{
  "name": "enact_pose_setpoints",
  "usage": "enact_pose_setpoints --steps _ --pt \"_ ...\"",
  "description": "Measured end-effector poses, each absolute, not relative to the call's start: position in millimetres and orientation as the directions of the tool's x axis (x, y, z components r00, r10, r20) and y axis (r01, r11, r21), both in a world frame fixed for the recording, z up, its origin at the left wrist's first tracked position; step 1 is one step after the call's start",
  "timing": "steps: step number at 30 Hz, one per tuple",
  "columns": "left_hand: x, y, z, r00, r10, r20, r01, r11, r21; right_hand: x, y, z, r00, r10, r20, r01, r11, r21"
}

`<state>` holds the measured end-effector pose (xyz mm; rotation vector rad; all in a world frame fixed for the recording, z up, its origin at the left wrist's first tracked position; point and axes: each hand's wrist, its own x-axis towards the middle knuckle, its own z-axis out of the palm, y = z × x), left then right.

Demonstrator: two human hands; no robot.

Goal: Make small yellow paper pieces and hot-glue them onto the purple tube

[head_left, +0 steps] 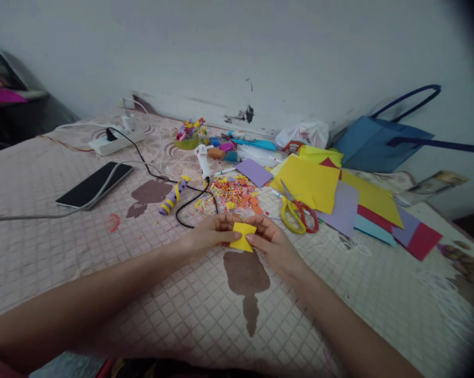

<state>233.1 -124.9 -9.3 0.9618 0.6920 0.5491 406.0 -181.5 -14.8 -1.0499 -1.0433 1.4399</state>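
Observation:
Between both hands is a small yellow piece of paper (243, 229), held a little above the patterned tablecloth. My left hand (210, 234) pinches its left side, the thumb lying on the front face. On the right side, my right hand (271, 242) grips it the same way, with fingers behind and thumb in front. Just beyond the hands lies a heap of coloured paper scraps (235, 193). To the right of them rest scissors (299, 212) with one yellow and one red handle. A purple roll with yellow stripes (173, 198) lies to the left.
A white glue gun (203, 160) trails a black cord to a power strip (116, 142). A dark phone or tablet (95, 185) lies left. Coloured sheets (311, 181) spread at the right, before a blue bag (382, 142). White string (444, 294) lies near the right edge.

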Motion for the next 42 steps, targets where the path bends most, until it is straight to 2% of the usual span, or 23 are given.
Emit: enact_pose_setpoints --steps 9,12,17,21,27,32,38,42 --pt "232.8 -126.6 -6.6 0.665 0.687 -0.291 -0.099 0.468 0.878 404.0 -180.6 -14.3 -0.096 0.994 -0.048 -0.174 -0.064 -0.983" --pt "232.0 -126.4 -5.4 0.678 0.677 -0.285 -0.109 0.476 0.872 403.2 -181.7 -12.2 -0.073 0.997 0.010 -0.125 0.001 -0.992" --pt "231.7 -126.0 -4.1 0.657 0.680 -0.326 -0.120 0.520 0.845 404.7 -183.8 -11.1 -0.060 0.989 0.134 0.043 0.137 -0.990" --pt "232.3 -125.3 -5.0 0.667 0.672 -0.322 -0.153 0.546 0.824 406.4 -184.5 -11.3 -0.065 0.986 0.152 0.175 0.161 -0.971" --pt "232.1 -125.5 -5.4 0.674 0.678 -0.293 -0.186 0.539 0.821 404.7 -184.5 -10.3 0.021 0.982 0.190 0.185 0.183 -0.965" --pt "232.7 -125.8 -8.6 0.671 0.683 -0.290 -0.187 0.535 0.824 403.2 -185.4 -10.1 0.018 0.975 0.220 0.212 0.212 -0.954" --pt "233.6 -126.4 -10.2 0.646 0.728 -0.228 -0.199 0.450 0.871 402.0 -184.2 -8.6 0.048 0.933 0.357 0.295 0.329 -0.897" --pt "233.6 -126.9 -8.5 0.647 0.725 -0.238 -0.195 0.458 0.867 401.3 -185.3 -10.8 0.016 0.952 0.305 0.295 0.287 -0.911"
